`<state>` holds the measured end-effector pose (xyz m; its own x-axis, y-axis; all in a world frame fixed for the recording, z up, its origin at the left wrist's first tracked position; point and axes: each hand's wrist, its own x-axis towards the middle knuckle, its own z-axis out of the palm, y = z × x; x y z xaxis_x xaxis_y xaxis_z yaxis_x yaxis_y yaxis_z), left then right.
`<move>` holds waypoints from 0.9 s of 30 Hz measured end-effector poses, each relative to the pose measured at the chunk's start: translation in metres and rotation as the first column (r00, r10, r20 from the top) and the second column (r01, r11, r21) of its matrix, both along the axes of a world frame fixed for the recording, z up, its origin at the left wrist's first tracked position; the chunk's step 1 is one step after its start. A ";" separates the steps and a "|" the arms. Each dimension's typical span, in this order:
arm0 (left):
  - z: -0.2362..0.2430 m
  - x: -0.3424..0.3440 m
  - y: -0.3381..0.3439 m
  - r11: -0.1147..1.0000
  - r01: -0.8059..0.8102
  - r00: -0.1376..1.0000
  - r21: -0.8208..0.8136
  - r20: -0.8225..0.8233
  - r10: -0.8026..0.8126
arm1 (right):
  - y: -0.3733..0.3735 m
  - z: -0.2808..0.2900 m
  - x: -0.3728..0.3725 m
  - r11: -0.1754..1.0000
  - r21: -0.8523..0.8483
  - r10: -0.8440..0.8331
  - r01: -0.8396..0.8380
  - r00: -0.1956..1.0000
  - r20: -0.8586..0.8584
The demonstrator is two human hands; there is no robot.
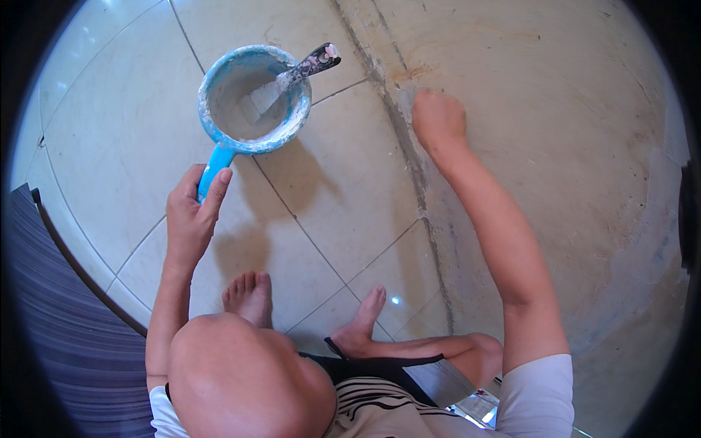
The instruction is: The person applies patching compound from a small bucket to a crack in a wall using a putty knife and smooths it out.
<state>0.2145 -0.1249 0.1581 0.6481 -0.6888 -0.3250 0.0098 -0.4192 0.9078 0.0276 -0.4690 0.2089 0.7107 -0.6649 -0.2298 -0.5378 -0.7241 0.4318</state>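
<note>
My left hand (191, 215) grips the handle of a blue plastic dipper (216, 135), thumb along its top. Pale paste coats the dipper's rim and inner wall. A putty knife (321, 60) leans across the rim; its dark patterned handle sticks out to the upper right, and its whitened blade rests inside, in or against the paste. My right hand (440, 120) is closed in a fist at the cracked, smeared strip beside the tiles. Its fingertips are turned away, so whatever it may hold is hidden.
Pale square tiles (109, 168) with dark joints cover the left side. A rough, stained beige surface (569, 146) lies right of a dark, crumbling seam (412, 171). At the lower left is a dark ribbed object (73, 314). My bare feet (250, 298) are on the tiles.
</note>
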 end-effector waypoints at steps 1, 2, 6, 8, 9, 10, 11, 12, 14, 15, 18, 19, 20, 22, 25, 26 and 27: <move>-0.001 0.001 0.000 1.000 0.002 1.000 -0.002 -0.006 -0.002 | 0.000 0.003 0.002 1.000 -0.012 -0.007 0.006 1.000 -0.013; -0.001 0.001 0.000 1.000 0.002 1.000 0.000 0.001 -0.002 | -0.001 0.007 0.002 1.000 -0.001 -0.008 0.008 1.000 -0.024; -0.001 0.002 0.000 1.000 0.006 1.000 -0.007 -0.003 -0.006 | -0.002 0.029 -0.007 1.000 -0.012 -0.017 0.017 0.998 -0.060; -0.002 0.003 0.001 1.000 0.006 1.000 -0.009 -0.008 -0.006 | 0.008 0.047 -0.010 0.999 -0.026 -0.029 0.027 0.997 -0.065; -0.002 0.003 0.001 1.000 0.003 1.000 -0.005 -0.006 -0.003 | 0.015 0.059 -0.009 0.999 -0.024 -0.036 0.034 0.997 -0.065; -0.003 0.003 0.002 1.000 0.001 1.000 -0.001 -0.004 -0.001 | 0.022 0.068 -0.009 0.999 -0.021 -0.043 0.042 0.997 -0.065; -0.002 0.003 0.003 1.000 0.005 1.000 0.009 -0.005 -0.005 | 0.030 0.079 -0.009 0.999 0.006 -0.035 0.036 0.998 -0.059; -0.004 0.004 0.003 1.000 0.011 1.000 0.015 -0.003 -0.011 | 0.037 0.087 -0.009 0.999 0.029 -0.031 0.032 0.998 -0.050; -0.004 0.005 0.002 1.000 0.016 1.000 0.020 -0.015 -0.016 | 0.044 0.088 -0.011 0.997 0.076 -0.022 0.022 1.000 -0.001; -0.003 0.004 0.002 1.000 0.015 1.000 0.020 -0.028 -0.014 | 0.046 0.083 -0.013 0.995 0.101 -0.018 0.014 0.999 0.037; -0.003 0.003 0.000 1.000 0.021 1.000 -0.006 0.014 -0.021 | 0.062 0.087 -0.011 0.941 0.322 -0.175 0.107 0.966 0.190; -0.004 0.004 0.002 1.000 0.024 0.999 -0.012 0.043 -0.024 | 0.072 0.092 -0.010 0.893 0.427 -0.260 0.143 0.938 0.229; -0.008 0.004 0.001 0.999 0.044 0.999 -0.005 0.032 -0.044 | 0.082 0.102 -0.007 0.768 0.602 -0.447 0.218 0.856 0.260; -0.006 0.005 0.003 1.000 0.028 1.000 0.006 -0.005 -0.028 | 0.104 0.117 0.001 0.408 0.882 -0.763 0.235 0.618 0.189; 0.011 0.009 0.001 0.999 0.042 0.992 0.022 -0.122 -0.039 | 0.137 0.103 0.011 0.087 0.990 -0.933 -0.114 0.340 0.122; 0.018 0.007 -0.002 0.999 0.031 0.992 0.014 -0.121 -0.029 | 0.148 0.090 0.015 -0.016 0.974 -0.953 -0.227 0.298 0.053; 0.024 0.006 -0.003 1.000 0.019 0.993 0.006 -0.118 -0.018 | 0.160 0.074 0.022 -0.114 0.932 -0.964 -0.343 0.267 -0.020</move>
